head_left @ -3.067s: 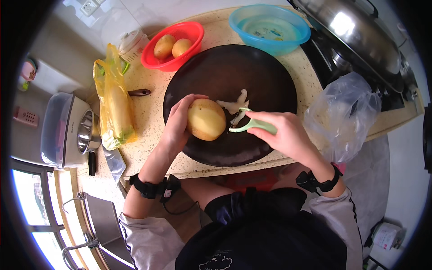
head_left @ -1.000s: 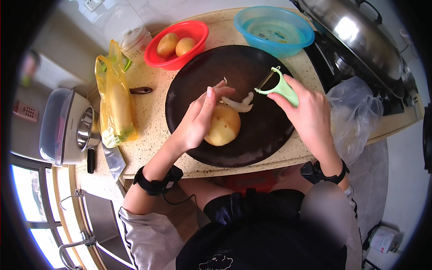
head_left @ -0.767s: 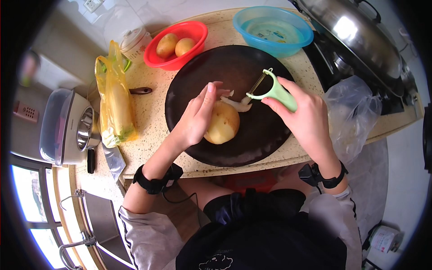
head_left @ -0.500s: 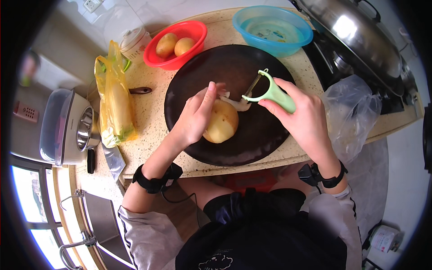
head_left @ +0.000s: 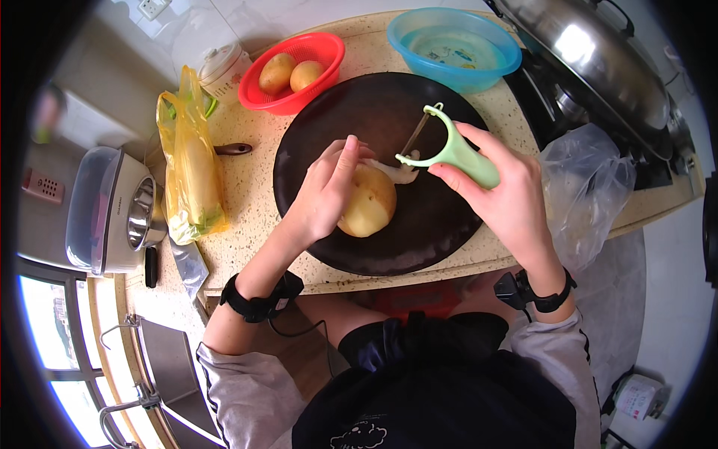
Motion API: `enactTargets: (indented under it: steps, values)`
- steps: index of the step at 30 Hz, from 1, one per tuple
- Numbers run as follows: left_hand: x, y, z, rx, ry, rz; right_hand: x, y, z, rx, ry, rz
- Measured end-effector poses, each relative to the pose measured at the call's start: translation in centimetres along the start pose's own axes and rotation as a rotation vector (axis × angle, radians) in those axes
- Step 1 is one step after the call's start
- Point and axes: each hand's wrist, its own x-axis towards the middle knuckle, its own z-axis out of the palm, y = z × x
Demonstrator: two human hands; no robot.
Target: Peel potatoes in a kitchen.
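Note:
A partly peeled potato (head_left: 372, 204) rests on a round dark board (head_left: 374, 258), a pale strip bare on its near side. My left hand (head_left: 329, 187) is closed around the potato's left and far side, thumb pointing up; some of its fingertips are hidden. In my right hand (head_left: 505, 183) I grip a light green peeler (head_left: 465, 159) by its handle. The peeler's blade is above the board, right of the potato and apart from it. A curled strip of peel (head_left: 402, 173) lies on the board beside the potato.
A red basket (head_left: 258, 102) with two potatoes stands behind the board, near a blue basin (head_left: 407, 66) of water. Left are a yellow bag of vegetables (head_left: 191, 165) and a knife (head_left: 187, 262). A clear plastic bag (head_left: 587, 176) and a large lidded pan (head_left: 576, 45) are right.
My right hand has shifted the peeler slightly, tilting its blade end up and left. My left hand and the potato stay in place.

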Motion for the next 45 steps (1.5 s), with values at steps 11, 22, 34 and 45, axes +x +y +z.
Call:
enactTargets:
  steps: [11, 22, 34, 45]
  values:
    - [-0.2, 0.5, 0.7, -0.296, -0.053, -0.049, -0.8, -0.5, 1.2, 0.007, -0.234, -0.218]
    - [-0.5, -0.2, 1.0, -0.248, 0.043, -0.096, 0.2, -1.0, 1.9, -0.135, -0.28, -0.239]
    - [-0.6, -0.3, 1.1, -0.281, -0.031, -0.114, 0.5, -1.8, 1.4, -0.294, -0.372, -0.243]
    - [-0.3, -0.1, 1.8, -0.223, 0.127, -0.098, -0.9, -2.3, 1.5, -0.433, -0.361, -0.212]
